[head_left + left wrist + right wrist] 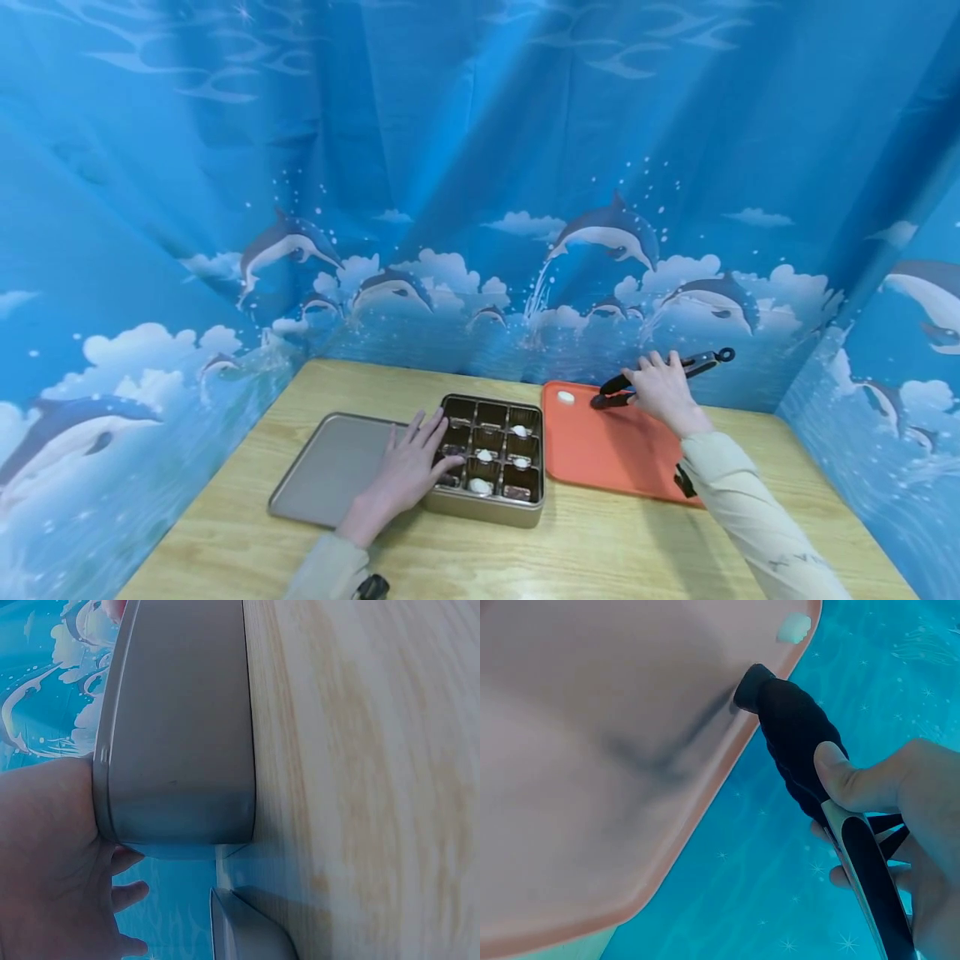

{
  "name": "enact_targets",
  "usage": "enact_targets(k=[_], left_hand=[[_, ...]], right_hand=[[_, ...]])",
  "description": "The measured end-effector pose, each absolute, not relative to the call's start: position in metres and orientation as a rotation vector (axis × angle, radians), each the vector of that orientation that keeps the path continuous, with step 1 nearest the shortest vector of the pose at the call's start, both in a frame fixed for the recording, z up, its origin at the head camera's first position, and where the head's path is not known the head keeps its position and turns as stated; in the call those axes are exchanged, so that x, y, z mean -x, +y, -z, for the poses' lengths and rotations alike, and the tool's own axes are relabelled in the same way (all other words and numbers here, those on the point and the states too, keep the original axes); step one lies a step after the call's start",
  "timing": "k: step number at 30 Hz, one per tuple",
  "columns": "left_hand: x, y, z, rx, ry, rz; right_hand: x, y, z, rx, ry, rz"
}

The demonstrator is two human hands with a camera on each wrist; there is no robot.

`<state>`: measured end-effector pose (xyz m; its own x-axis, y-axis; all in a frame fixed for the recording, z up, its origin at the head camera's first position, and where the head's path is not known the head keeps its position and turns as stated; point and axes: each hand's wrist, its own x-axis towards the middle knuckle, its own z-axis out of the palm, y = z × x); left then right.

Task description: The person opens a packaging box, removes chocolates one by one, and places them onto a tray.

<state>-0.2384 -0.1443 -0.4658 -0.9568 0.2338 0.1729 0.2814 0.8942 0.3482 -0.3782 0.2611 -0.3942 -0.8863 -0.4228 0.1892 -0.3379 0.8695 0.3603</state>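
We find a rectangular metal box, smooth-walled and bronze-toned with rounded corners, on the pale, wood-grained table, divided into nine squarish compartments. Small white pieces show in its centre compartment and in those at two, three and six o'clock; a dark, glossy oblong lies at about five o'clock. We note the left hand laid over the box's nine o'clock rim, fingers extended and spread apart, resting on the metal without gripping it. Just off the box's three o'clock side lies an orange-red tray, flat and matt, with a raised lip and rounded corners. Near the tray's eleven o'clock corner we observe one rounded white piece. The right hand has its fingers closed around black tongs, thumb pressed along the side; the tongs combine metal arms with dark, ribbed heads, which stand slightly apart at three o'clock from that white piece. We cannot tell whether the heads touch the tray. At nine o'clock from the box we record a flat, grey-brown metal panel with a thin raised edge.
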Motion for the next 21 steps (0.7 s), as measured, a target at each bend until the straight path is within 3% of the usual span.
enact_targets(k=[21], left_hand=[[0.237,-0.142,0.465,0.402,-2.923,0.562]], right_hand=[[0.342,0.252,0.402,-0.636,-2.508,0.307]])
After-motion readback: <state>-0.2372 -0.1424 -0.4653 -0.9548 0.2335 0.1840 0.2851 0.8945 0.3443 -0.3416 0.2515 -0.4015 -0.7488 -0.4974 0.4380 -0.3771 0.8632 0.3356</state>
